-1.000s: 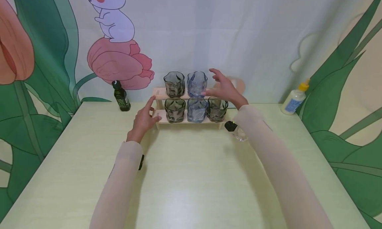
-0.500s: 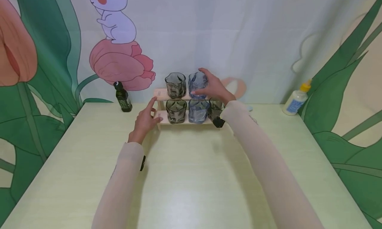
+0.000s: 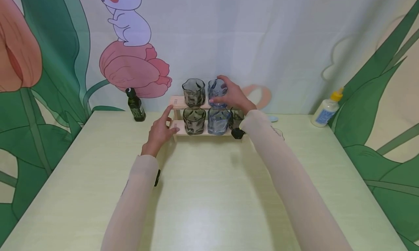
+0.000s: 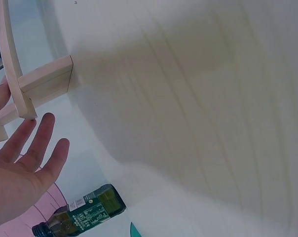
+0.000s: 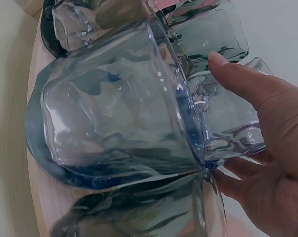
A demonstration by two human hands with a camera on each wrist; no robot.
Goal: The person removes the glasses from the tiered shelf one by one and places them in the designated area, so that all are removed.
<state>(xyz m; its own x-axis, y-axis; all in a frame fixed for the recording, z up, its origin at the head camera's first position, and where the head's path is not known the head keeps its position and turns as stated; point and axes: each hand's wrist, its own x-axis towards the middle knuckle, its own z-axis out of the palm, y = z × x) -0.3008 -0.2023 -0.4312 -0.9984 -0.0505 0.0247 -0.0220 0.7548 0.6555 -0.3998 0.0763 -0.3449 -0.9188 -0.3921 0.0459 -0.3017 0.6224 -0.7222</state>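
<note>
A two-tier wooden rack (image 3: 178, 102) carries several wavy drinking glasses. My right hand (image 3: 233, 95) grips the blue glass (image 3: 216, 87) on the upper tier, thumb on one side and fingers around the other. In the right wrist view that glass (image 5: 228, 106) lies partly behind a lower blue glass (image 5: 109, 108). Left of it on the upper tier is a grey glass (image 3: 194, 92). My left hand (image 3: 158, 131) touches the rack's left end, index finger at the upper tier and thumb at the lower. The left wrist view shows its other fingers (image 4: 55, 160) extended and spread.
Below stand a grey glass (image 3: 194, 121), a blue glass (image 3: 218, 121) and another grey glass (image 3: 236, 119), partly covered by the right sleeve. A dark green bottle (image 3: 135, 105) is at the back left. A white bottle with a yellow cap (image 3: 325, 111) is at the back right.
My right hand has moved left from beside the upper blue glass and closed around it. The left hand keeps its place at the rack's end. The camera view has shifted slightly.
</note>
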